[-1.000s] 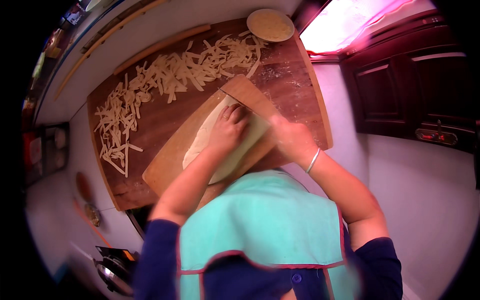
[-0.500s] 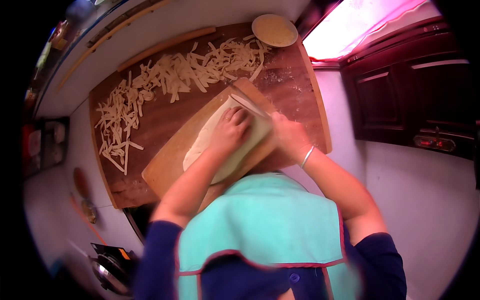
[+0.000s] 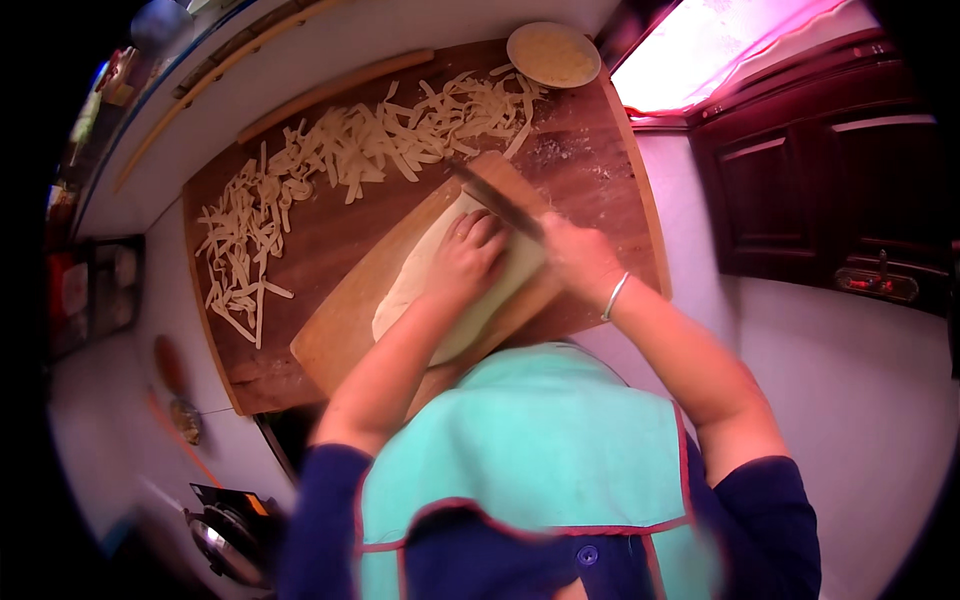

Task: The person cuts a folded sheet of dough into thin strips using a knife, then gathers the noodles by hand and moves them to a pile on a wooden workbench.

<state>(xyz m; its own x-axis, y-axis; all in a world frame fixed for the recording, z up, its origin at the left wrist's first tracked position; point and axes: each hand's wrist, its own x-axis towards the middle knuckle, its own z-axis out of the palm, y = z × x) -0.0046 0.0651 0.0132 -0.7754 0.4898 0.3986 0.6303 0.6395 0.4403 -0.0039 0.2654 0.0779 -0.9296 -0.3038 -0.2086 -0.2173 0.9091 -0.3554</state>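
The dough [image 3: 403, 285] lies on the board [image 3: 335, 345], its long axis slanting from lower left to upper right, the narrower end at the upper right. The left hand [image 3: 468, 255] rests palm down on it, fingers side by side and slightly bent, pinching nothing that shows. The right hand [image 3: 578, 255] is closed around the handle of the knife [image 3: 505, 208], whose slightly blurred blade points up and left, crosswise to the dough near its upper end; whether it touches cannot be told. The board slants the same way as the dough on the worktop [image 3: 315, 240]. Beyond it, cut strips [image 3: 375, 140] spread in a curved band. A rod [image 3: 345, 87] lies along the far edge, and a bowl [image 3: 513, 48] stands at the far right corner.
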